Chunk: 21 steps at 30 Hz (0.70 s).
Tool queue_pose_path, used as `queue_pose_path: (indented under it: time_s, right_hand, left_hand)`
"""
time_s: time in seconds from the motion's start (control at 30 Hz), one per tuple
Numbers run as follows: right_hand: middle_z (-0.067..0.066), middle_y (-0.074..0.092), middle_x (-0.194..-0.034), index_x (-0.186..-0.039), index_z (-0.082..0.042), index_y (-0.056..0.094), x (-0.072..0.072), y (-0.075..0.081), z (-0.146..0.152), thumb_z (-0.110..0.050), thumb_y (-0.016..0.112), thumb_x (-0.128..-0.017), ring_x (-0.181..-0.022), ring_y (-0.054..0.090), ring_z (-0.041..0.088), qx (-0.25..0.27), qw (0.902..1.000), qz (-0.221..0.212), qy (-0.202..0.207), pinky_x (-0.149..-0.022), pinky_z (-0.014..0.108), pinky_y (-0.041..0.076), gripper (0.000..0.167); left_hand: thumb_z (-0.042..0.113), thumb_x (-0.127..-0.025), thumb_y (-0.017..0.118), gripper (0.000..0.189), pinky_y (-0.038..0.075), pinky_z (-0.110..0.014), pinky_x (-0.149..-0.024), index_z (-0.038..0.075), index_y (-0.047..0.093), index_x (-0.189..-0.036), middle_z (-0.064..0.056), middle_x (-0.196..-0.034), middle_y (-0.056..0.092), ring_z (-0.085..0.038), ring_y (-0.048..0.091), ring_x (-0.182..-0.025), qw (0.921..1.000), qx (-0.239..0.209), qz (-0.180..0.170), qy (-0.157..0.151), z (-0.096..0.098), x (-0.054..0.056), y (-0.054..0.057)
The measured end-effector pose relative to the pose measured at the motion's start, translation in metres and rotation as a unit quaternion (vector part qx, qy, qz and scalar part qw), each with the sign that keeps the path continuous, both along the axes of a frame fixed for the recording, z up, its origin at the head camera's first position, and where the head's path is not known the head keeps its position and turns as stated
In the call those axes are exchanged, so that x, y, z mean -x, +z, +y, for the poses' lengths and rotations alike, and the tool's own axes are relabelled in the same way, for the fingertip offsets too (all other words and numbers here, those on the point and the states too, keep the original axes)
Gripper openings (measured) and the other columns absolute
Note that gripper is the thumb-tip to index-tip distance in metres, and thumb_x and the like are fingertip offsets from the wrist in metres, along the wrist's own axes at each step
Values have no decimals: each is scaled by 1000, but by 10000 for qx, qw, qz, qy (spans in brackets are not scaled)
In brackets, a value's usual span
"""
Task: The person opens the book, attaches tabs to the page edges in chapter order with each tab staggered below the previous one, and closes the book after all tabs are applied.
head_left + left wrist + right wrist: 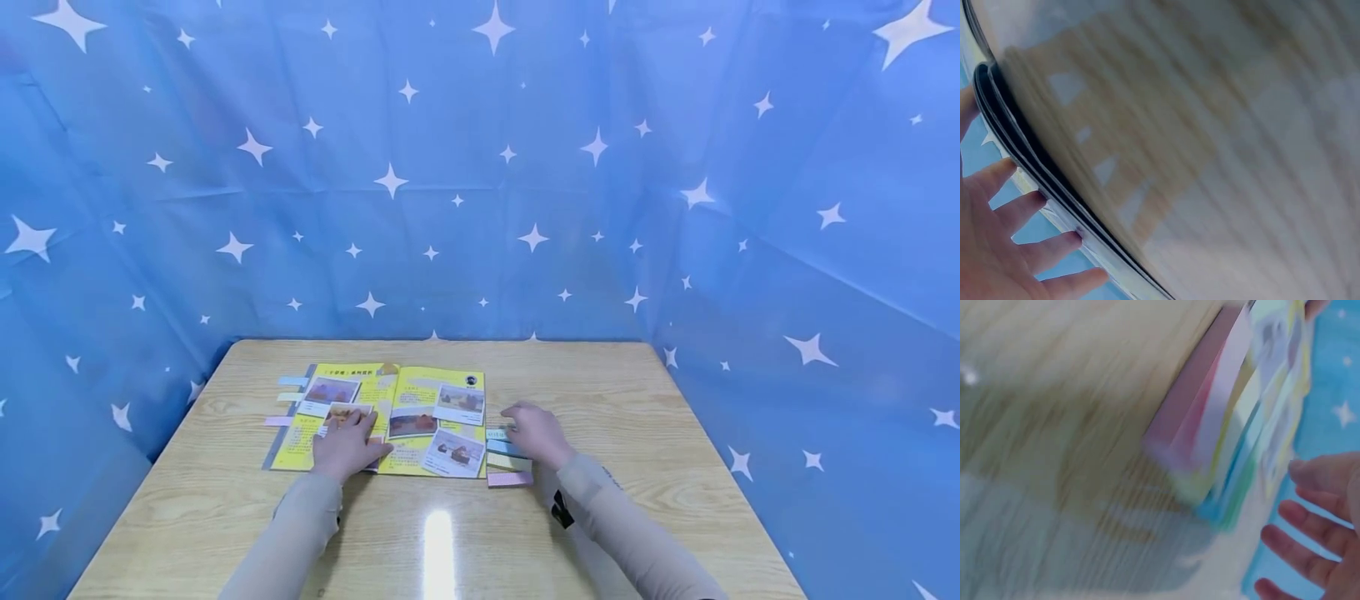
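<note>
An open book (408,374) with yellow pages and printed pictures lies on the table. My left hand (345,448) rests on its left page, fingers spread; the left wrist view shows the straight fingers (1022,212) at the book's edge. Beside the right page are sticky-note strips in green, blue (504,448), yellow (507,462) and pink (510,479). My right hand (540,435) is above the green strip, near the book's right edge. In the right wrist view its fingers (1304,556) are loosely bent and apart, with nothing seen between them.
Blue, yellow and pink tabs (279,421) stick out past the book's left edge. The wooden table (637,500) has a bright light reflection (438,550) near the front. Around it hangs a blue curtain (480,217) with white stars.
</note>
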State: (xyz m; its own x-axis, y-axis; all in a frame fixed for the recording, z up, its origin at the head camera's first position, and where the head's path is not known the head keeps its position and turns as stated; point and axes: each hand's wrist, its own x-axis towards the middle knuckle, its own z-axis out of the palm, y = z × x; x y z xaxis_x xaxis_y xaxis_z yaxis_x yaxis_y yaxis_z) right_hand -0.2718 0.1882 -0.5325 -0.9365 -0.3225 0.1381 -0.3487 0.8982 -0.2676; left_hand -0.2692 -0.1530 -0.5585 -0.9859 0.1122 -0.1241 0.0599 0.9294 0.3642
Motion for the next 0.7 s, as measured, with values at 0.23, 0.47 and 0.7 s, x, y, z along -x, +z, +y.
queue_pose_path:
  time_s: [0.23, 0.47, 0.7]
  right_hand:
    - [5, 69, -101, -104, -8, 75, 4, -7, 17, -7, 70, -82, -93, 66, 22, -186, 9981, -476, -338, -77, 39, 55, 22]
    - [3, 69, -99, -102, -11, 76, 8, -11, 21, -11, 71, -83, -92, 65, 20, -262, 9955, -765, -499, -78, 39, 54, 20]
    - [3, 68, -98, -100, -12, 76, 12, -12, 24, -9, 68, -84, -90, 64, 20, -227, 9948, -809, -571, -76, 39, 54, 18]
  left_hand:
    - [58, -86, 62, 82, 13, -77, -102, 17, 35, -152, -19, -154, 31, -52, 16, -139, 9998, 85, 184, -68, 1, 0, -2]
    - [56, -85, 64, 80, 17, -75, -103, 16, 40, -150, -20, -153, 31, -46, 21, -140, 9991, 204, 378, -62, 3, 0, -3]
    - [51, -85, 67, 73, 19, -71, -105, 14, 47, -145, -19, -150, 37, -42, 26, -139, 9966, 278, 752, -176, 12, -3, 2]
